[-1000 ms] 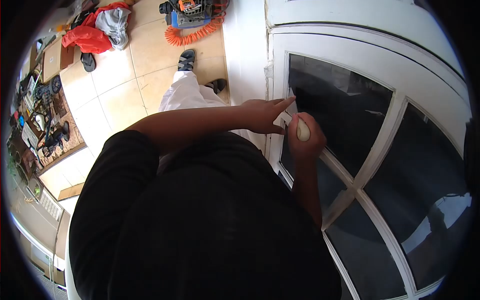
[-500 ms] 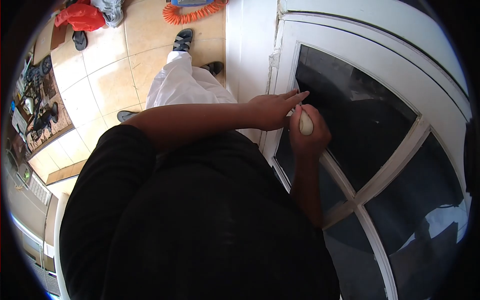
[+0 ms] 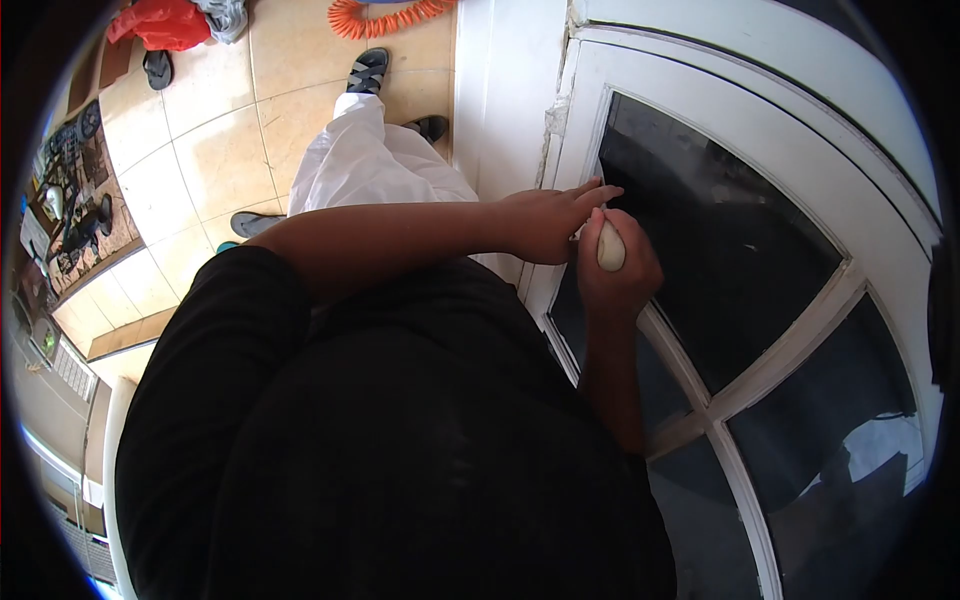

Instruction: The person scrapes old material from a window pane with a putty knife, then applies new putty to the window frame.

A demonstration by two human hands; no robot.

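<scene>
The right hand [image 3: 640,265] was wrapped around the pale handle [image 3: 611,248] over the pane's [image 3: 700,250] edge. The left hand [image 3: 545,225] extended its fingers alongside; any pinch could not be told. Guided handle work appeared in hand, calling for steady control.

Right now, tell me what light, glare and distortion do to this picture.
Head view: fisheye distortion bows the white multi-pane frame, corners black out; head view: beige floor tiles glow, black shirt loses detail; head view: dark lower-right glass pane carries a pale apparent reflection; head view: cream rounded handle in the right hand looks fairly sharp.
</scene>
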